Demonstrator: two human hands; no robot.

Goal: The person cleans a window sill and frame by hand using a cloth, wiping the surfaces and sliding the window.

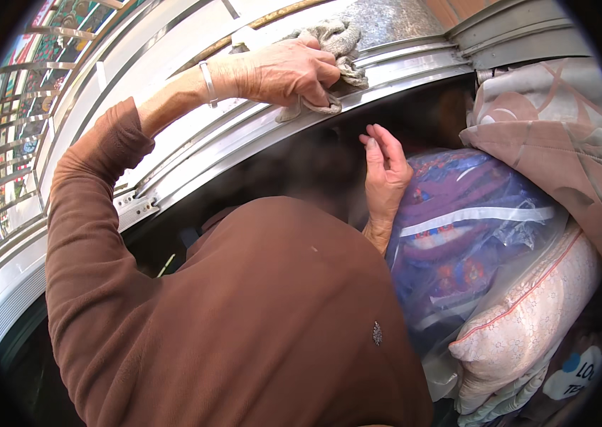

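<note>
My left hand [301, 74], with a bracelet at the wrist, reaches out over the metal window track [402, 74] at the top. Its fingers grip a greyish crumpled cloth [337, 40], and part of that cloth hangs below the fingertips on the track's edge. My right hand [388, 165] is raised below the track with its fingers slightly bent, and nothing shows in it. It is close to a clear plastic bag [471, 229] of blue and purple fabric. The brown top covers much of the lower view.
Metal window bars [39, 66] curve along the upper left. A patterned curtain [551, 133] hangs at the right. A pale flowered pillow [530, 309] with red piping lies beside the plastic bag. Brown tiles [455, 13] show at the top edge.
</note>
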